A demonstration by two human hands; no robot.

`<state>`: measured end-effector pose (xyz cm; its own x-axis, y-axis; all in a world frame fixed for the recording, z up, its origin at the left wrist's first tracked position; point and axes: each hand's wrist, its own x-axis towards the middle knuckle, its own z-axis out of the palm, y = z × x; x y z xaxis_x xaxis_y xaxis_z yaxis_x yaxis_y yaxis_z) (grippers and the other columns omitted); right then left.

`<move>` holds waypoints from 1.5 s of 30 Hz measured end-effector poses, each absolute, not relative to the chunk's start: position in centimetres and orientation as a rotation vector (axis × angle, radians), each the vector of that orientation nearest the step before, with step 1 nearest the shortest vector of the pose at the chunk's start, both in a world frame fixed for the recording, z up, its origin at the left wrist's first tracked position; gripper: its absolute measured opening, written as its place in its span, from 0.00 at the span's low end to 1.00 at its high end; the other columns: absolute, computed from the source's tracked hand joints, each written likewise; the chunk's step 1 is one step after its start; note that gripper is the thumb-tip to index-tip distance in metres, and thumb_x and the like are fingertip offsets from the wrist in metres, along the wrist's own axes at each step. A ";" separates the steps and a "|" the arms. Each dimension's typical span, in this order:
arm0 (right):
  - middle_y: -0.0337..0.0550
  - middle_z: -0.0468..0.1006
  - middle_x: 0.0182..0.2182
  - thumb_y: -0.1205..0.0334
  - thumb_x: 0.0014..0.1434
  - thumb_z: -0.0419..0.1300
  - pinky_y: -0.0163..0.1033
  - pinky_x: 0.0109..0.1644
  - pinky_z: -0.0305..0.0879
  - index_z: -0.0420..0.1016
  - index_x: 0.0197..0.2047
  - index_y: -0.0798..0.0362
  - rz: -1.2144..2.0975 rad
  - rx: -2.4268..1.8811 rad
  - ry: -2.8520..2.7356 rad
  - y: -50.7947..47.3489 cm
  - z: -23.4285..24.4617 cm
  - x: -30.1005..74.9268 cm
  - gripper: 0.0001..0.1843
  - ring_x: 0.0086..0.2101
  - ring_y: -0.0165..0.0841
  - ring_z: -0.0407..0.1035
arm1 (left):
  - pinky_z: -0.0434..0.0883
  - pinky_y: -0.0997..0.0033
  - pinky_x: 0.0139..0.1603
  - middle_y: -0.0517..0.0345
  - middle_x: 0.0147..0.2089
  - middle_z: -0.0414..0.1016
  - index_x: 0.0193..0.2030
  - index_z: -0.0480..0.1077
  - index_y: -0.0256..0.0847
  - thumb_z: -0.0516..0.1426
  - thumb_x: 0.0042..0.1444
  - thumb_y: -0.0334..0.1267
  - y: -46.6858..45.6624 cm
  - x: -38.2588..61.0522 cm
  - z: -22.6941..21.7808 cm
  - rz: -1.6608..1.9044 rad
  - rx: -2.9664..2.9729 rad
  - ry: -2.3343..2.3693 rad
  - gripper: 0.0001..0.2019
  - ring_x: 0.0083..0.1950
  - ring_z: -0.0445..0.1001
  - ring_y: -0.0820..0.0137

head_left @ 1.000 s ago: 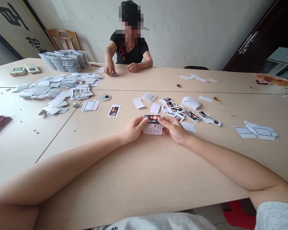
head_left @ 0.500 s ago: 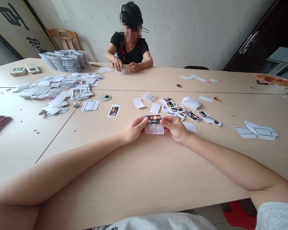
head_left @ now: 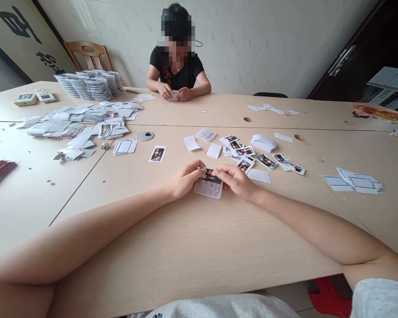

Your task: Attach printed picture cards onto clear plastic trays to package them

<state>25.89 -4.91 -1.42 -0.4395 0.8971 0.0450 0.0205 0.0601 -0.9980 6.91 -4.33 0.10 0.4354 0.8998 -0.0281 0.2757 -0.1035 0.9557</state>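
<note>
Between my two hands, just above the table, is a small clear plastic box (head_left: 208,189) with compartments and a black printed label across its upper part. My left hand (head_left: 185,179) is closed on the box's left upper edge, thumb on the label. With thumb and fingers my right hand (head_left: 237,181) grips the right upper edge. Small contents show through the clear lower part, too small to name. Loose black printed labels (head_left: 245,151) lie beyond my right hand, with a white card (head_left: 259,176) beside it. Another clear box (head_left: 205,134) rests farther back.
Across the table (head_left: 199,251) a person (head_left: 177,70) handles a small white item. Stacked packets (head_left: 89,85) and a heap of white packets (head_left: 86,112) occupy the left. A single label (head_left: 158,153) lies left of my hands; outlined cards (head_left: 358,181) lie to the right.
My hands have brought the box slightly nearer and tilted it, and its lower edge now slants. Across the table, the person's hands have come together around a white item.
</note>
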 end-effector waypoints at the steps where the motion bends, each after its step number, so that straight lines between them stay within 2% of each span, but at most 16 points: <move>1: 0.36 0.60 0.22 0.39 0.54 0.59 0.30 0.25 0.53 0.63 0.26 0.56 1.476 -0.946 -1.590 -4.9 -1.5 25.9 0.26 0.24 0.25 0.56 | 0.60 0.74 0.32 0.62 0.29 0.65 0.33 0.62 0.38 0.52 0.58 0.50 -4.4 6.9 0.1 0.747 1.615 1.038 0.15 0.31 0.63 0.74; 5: 0.38 0.63 0.24 0.37 0.57 0.55 0.32 0.28 0.58 0.64 0.29 0.56 1.556 -0.908 -1.570 -4.6 -2.1 26.1 0.27 0.26 0.26 0.59 | 0.59 0.75 0.29 0.64 0.27 0.62 0.31 0.61 0.38 0.53 0.57 0.50 -4.4 7.0 0.0 0.812 1.513 1.026 0.16 0.28 0.60 0.76; 14: 0.40 0.68 0.25 0.36 0.57 0.54 0.33 0.29 0.60 0.67 0.30 0.56 1.511 -0.934 -1.528 -4.7 -2.1 26.3 0.27 0.26 0.28 0.61 | 0.60 0.76 0.31 0.63 0.29 0.62 0.33 0.63 0.37 0.53 0.59 0.50 -4.3 7.0 -0.4 0.841 1.476 0.926 0.16 0.30 0.61 0.76; 20: 0.39 0.67 0.24 0.36 0.58 0.53 0.33 0.27 0.58 0.67 0.28 0.55 1.415 -0.933 -1.582 -4.6 -2.3 26.5 0.28 0.24 0.27 0.59 | 0.59 0.75 0.29 0.62 0.28 0.60 0.34 0.61 0.38 0.49 0.61 0.52 -4.3 6.9 -0.5 0.810 1.571 0.933 0.17 0.29 0.60 0.76; 27: 0.38 0.63 0.22 0.34 0.59 0.50 0.33 0.28 0.57 0.63 0.27 0.55 1.382 -0.848 -1.696 -4.6 -2.0 26.7 0.30 0.24 0.27 0.58 | 0.59 0.74 0.27 0.60 0.29 0.64 0.42 0.62 0.39 0.50 0.58 0.57 -4.5 6.8 -0.8 0.684 1.843 1.095 0.21 0.30 0.62 0.73; 29: 0.37 0.63 0.22 0.36 0.59 0.52 0.32 0.27 0.55 0.64 0.30 0.55 1.430 -0.836 -1.728 -4.6 -1.9 26.8 0.28 0.23 0.26 0.58 | 0.58 0.74 0.27 0.61 0.28 0.63 0.41 0.61 0.39 0.50 0.58 0.57 -4.5 6.8 -0.9 0.692 1.867 1.109 0.21 0.29 0.62 0.74; 33: 0.34 0.65 0.24 0.47 0.55 0.62 0.29 0.26 0.54 0.64 0.36 0.55 1.494 -0.872 -1.741 -4.9 -1.8 26.7 0.19 0.23 0.23 0.57 | 0.57 0.75 0.26 0.64 0.26 0.59 0.40 0.61 0.39 0.50 0.59 0.57 -4.4 6.9 -0.9 0.744 1.884 1.128 0.20 0.27 0.59 0.75; 38: 0.35 0.66 0.24 0.53 0.56 0.61 0.29 0.26 0.57 0.64 0.37 0.55 1.483 -0.907 -1.727 -5.0 -1.9 26.6 0.15 0.23 0.23 0.60 | 0.55 0.75 0.26 0.65 0.25 0.55 0.40 0.61 0.40 0.51 0.58 0.56 -4.5 6.9 -0.7 0.716 1.913 1.174 0.19 0.26 0.56 0.76; 42: 0.35 0.67 0.24 0.53 0.56 0.61 0.29 0.25 0.58 0.65 0.37 0.55 1.483 -0.913 -1.724 -5.0 -1.9 26.6 0.15 0.23 0.23 0.60 | 0.56 0.75 0.26 0.64 0.26 0.58 0.39 0.61 0.39 0.52 0.57 0.56 -4.4 7.0 -0.6 0.724 1.854 1.147 0.20 0.27 0.57 0.75; 45: 0.35 0.67 0.24 0.53 0.55 0.62 0.29 0.25 0.58 0.65 0.38 0.55 1.490 -0.909 -1.719 -5.0 -1.9 26.6 0.15 0.22 0.24 0.60 | 0.57 0.74 0.28 0.63 0.27 0.59 0.34 0.60 0.38 0.50 0.59 0.56 -4.4 7.0 -0.3 0.736 1.762 1.039 0.20 0.28 0.58 0.75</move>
<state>26.62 -5.03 -1.86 -0.5263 0.8490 0.0481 0.0728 0.1014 -0.9922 7.02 -4.42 -0.32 0.4624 0.8859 0.0368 0.3284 -0.2096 0.9210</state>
